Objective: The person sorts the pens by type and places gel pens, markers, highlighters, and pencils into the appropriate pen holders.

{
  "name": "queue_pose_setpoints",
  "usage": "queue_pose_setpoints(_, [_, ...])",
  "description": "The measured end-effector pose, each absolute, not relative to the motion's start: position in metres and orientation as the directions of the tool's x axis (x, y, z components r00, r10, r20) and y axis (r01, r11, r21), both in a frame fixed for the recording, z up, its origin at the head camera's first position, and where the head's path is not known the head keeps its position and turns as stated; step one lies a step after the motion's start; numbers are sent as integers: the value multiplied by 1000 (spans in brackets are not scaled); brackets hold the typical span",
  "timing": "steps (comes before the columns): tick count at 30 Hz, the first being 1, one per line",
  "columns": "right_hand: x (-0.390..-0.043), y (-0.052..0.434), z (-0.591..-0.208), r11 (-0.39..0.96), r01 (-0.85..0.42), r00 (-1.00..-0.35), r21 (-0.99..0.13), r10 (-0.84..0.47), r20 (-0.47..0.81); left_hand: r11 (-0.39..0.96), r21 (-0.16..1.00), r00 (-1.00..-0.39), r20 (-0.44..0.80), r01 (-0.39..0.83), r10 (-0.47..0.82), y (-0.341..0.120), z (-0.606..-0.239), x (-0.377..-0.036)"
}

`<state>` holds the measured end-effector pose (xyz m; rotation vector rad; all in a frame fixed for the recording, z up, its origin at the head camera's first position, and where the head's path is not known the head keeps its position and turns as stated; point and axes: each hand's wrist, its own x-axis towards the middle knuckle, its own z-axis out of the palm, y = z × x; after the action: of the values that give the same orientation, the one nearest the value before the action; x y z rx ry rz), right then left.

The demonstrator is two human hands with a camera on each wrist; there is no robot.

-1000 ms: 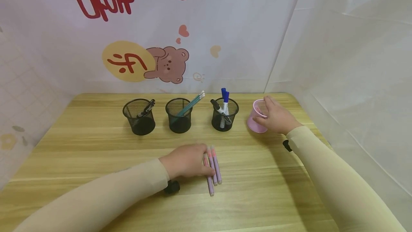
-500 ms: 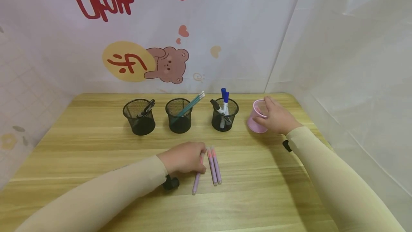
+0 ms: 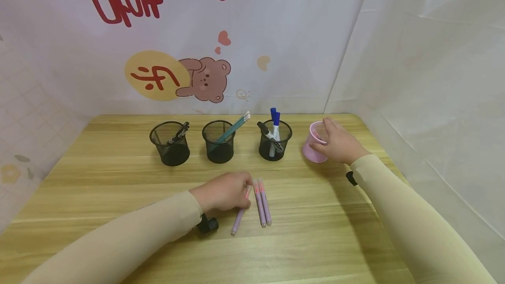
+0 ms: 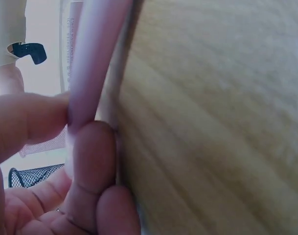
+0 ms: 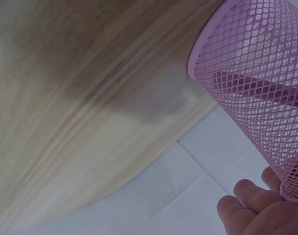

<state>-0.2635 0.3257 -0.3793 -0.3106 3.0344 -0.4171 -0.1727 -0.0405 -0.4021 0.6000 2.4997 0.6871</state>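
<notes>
My left hand (image 3: 225,193) pinches a lilac pen (image 3: 238,221) between thumb and fingers, over the middle of the table. In the left wrist view the lilac barrel (image 4: 97,54) runs up from the fingertips, close to the wood. Just right of that hand, two similar pens with pinkish-red upper ends, a left one (image 3: 260,207) and a right one (image 3: 266,207), lie side by side. At the back right my right hand (image 3: 342,143) grips the upper part of an upright pink mesh pen holder (image 3: 312,151). Through its mesh, the right wrist view shows a dark, slim pen-like thing (image 5: 263,90).
Along the back stand three black mesh pen holders: one with black pens (image 3: 175,154), one with teal white-tipped pencils (image 3: 218,152), one with blue- and black-capped markers (image 3: 271,150). White printed sheeting (image 3: 276,34) rises behind the wooden table (image 3: 315,240).
My left hand has drawn one lilac pen leftward, away from the other two, and its lower end has swung left. The right hand stays on the pink pen holder.
</notes>
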Motion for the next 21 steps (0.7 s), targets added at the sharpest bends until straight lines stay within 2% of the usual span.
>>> queue_pose_setpoints(21, [-263, 326, -380, 946, -192, -977, -260, -209, -36, 654, 714, -812, -212, 251, 544, -40, -394, -174])
